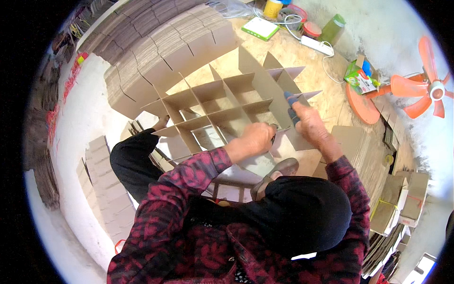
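Note:
A brown cardboard divider grid (215, 97) of interlocked strips stands open-celled in front of me. My left hand (253, 140) is closed at its near right edge, fingers curled on the cardboard; dark coverings wrap some fingertips. To the right, my right hand (309, 124) grips a tall cardboard strip (270, 92) at the grid's right side, with blue-grey coverings on the fingers. Its thumb side is partly hidden. Several crossing strips stick out past the grid's right end.
Slotted cardboard sheets (163, 52) are stacked at the far left, with another stack (354, 151) at right. An orange fan (423, 87) stands at far right. A power strip (317, 46) and a white-green box (260, 28) lie at the back. My knees flank the grid.

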Tool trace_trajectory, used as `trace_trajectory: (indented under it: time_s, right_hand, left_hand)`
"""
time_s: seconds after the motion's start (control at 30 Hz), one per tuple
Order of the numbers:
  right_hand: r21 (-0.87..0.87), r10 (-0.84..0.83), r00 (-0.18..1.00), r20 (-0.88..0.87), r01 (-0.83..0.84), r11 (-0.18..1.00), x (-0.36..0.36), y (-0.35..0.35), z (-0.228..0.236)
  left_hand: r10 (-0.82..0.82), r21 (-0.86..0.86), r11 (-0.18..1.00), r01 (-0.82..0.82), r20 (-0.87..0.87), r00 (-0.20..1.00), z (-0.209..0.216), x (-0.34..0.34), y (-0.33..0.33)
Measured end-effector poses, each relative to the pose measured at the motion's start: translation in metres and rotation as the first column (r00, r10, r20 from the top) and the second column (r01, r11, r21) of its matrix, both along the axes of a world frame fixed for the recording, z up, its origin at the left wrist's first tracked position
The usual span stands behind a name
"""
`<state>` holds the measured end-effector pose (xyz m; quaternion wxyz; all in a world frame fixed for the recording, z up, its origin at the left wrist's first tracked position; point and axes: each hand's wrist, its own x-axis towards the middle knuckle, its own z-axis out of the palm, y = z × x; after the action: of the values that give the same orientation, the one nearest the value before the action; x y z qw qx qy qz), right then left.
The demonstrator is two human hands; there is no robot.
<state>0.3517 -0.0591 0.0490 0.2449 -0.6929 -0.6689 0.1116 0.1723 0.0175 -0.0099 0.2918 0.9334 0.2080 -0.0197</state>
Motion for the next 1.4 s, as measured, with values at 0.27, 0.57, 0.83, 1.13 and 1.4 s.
trace_trajectory:
  time_s: [0.27,0.57,0.83,1.13,1.4]
  right_hand:
    - [0.133,-0.074,0.957,0.282,0.037,0.99,-0.014,0.006,-0.014]
    - [-0.007,-0.18,0.955,0.235,0.187,0.982,-0.032,0.068,-0.023]
    - [0.317,0.243,0.946,0.213,-0.302,0.899,-0.089,-0.014,-0.074]
    - [0.176,-0.696,0.632,0.342,0.684,0.708,-0.054,-0.269,-0.044]
    - [0.256,-0.808,0.421,0.413,0.798,0.546,-0.04,-0.294,-0.068]
  left_hand:
    - [-0.078,-0.125,0.981,0.146,0.437,0.896,0.03,-0.033,0.005]
    - [-0.299,0.076,0.947,0.313,-0.155,0.942,0.071,-0.185,0.012]
    - [-0.242,0.504,0.844,0.181,0.057,0.969,-0.002,-0.116,0.029]
    - [-0.357,0.39,0.868,0.309,0.055,0.932,-0.001,-0.065,0.047]
    - [-0.043,0.488,0.853,-0.183,0.416,0.909,0.167,-0.116,0.067]
